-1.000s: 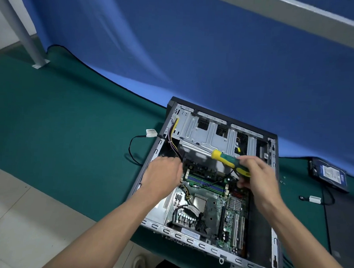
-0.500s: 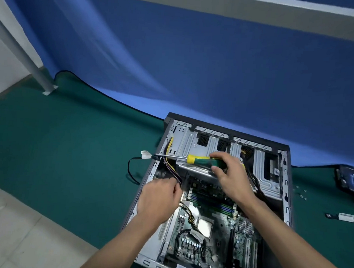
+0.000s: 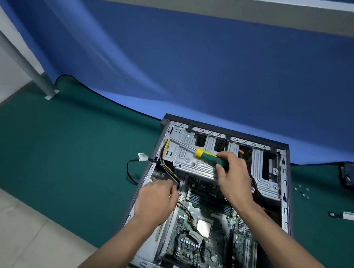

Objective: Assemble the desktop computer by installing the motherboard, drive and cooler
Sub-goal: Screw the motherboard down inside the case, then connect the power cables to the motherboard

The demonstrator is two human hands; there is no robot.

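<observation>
- Step in hand: fastening the motherboard (image 3: 212, 228), already seated in the case (image 3: 285, 201) lying on the mat.
- Your right hand (image 3: 231, 177) grips the screwdriver (image 3: 209, 156); long axis near level, tip pointing up-left over the drive cage (image 3: 193, 161).
- Your left hand (image 3: 156, 202), fingers curled at the cables (image 3: 170, 172); actual grasp not discernible.
- Next: tilt the tip down onto a screw.

This looks like a makeshift repair or recording workspace set up on a floor. An opened computer case (image 3: 220, 197) lies on a green mat (image 3: 58, 158) spread over pale floor tiles (image 3: 13, 227). Behind the case hangs a blue cloth backdrop (image 3: 196, 63); left of it stands a grey metal post (image 3: 22, 58), and right of it lie loose screws (image 3: 302, 190).
</observation>
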